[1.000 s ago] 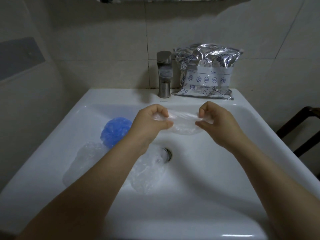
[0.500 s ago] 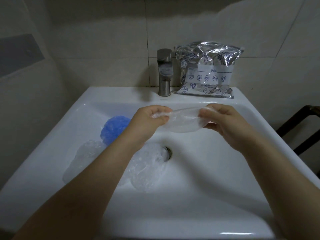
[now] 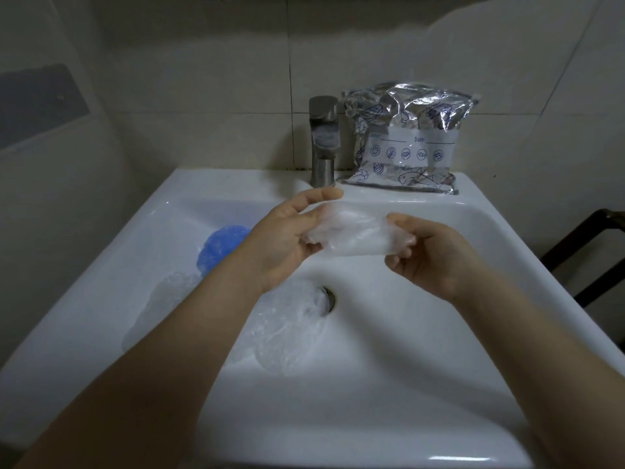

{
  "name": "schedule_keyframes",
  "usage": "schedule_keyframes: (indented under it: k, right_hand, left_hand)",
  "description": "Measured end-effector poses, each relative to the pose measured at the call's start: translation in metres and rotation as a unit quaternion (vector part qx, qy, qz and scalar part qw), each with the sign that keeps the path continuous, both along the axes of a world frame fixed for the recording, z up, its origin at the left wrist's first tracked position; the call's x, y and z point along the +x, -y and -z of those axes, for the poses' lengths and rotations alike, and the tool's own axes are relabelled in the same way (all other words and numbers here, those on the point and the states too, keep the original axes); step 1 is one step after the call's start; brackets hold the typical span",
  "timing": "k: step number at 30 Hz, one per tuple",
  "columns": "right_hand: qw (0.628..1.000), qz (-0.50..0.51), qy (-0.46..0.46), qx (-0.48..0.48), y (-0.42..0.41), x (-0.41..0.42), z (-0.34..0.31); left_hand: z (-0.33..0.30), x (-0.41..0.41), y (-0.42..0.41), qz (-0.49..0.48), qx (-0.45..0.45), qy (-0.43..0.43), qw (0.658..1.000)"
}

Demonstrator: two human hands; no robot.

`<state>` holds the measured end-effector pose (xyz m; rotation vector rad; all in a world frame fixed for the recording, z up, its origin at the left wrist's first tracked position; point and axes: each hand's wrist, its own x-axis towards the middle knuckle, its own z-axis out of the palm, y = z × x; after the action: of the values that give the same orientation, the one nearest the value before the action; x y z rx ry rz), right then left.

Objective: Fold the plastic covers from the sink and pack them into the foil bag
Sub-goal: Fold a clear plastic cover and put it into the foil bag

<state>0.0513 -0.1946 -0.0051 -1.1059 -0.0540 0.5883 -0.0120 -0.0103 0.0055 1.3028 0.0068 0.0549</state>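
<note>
I hold a clear plastic cover (image 3: 351, 233) stretched between both hands above the white sink (image 3: 439, 333). My left hand (image 3: 287, 235) grips its left end, thumb on top. My right hand (image 3: 429, 255) pinches its right end with curled fingers. Down in the basin lie a blue cover (image 3: 220, 245), a clear cover (image 3: 287, 330) beside the drain, and another clear cover (image 3: 159, 299) at the left, partly hidden by my left forearm. The silver foil bag (image 3: 406, 137) stands on the sink's back ledge, leaning on the tiled wall.
A steel tap (image 3: 323, 140) stands just left of the foil bag. The drain (image 3: 328, 299) sits mid-basin. A dark chair frame (image 3: 588, 252) shows at the right edge. Tiled walls close in behind and on the left.
My hands have turned more palm-up and drawn slightly closer to me, and the clear cover between them is bunched into a thicker fold. The covers in the basin have not moved.
</note>
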Motion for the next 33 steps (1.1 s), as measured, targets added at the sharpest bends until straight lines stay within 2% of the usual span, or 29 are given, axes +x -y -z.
schedule_keyframes:
  k: [3,6,8,16,18,21,24,27,33]
  right_hand:
    - [0.973,-0.003,0.158,-0.167,-0.003,-0.002,0.005]
    - [0.946,-0.017,0.239,-0.218,0.0,-0.002,0.004]
    - [0.942,-0.02,0.252,-0.222,0.001,-0.001,0.005]
    - [0.944,-0.044,0.243,-0.22,0.004,0.001,0.005]
    - [0.968,-0.039,0.191,-0.158,0.005,0.001,-0.002]
    - [0.997,0.003,0.066,-0.031,0.005,0.001,-0.007]
    - [0.999,0.0,0.047,-0.004,0.004,-0.003,-0.008]
    - [0.983,-0.028,0.151,-0.097,0.005,-0.003,-0.008]
    - [0.904,-0.021,0.347,-0.249,0.009,-0.008,-0.014]
  left_hand:
    - [0.0,0.0,0.003,-0.022,0.01,-0.03,0.999]
    - [0.0,0.001,0.003,-0.11,0.081,-0.085,0.987]
    - [0.003,0.002,0.003,-0.125,0.112,-0.094,0.981]
    - [0.004,-0.002,0.0,-0.068,0.189,-0.033,0.979]
    - [0.003,-0.003,-0.001,-0.058,0.17,-0.019,0.984]
    - [0.0,-0.005,0.001,-0.041,0.136,0.003,0.99]
    - [-0.003,-0.008,0.005,-0.046,0.169,0.031,0.984]
    - [0.0,-0.007,0.005,-0.049,0.196,0.046,0.978]
    - [-0.001,-0.006,0.005,-0.087,0.28,0.046,0.955]
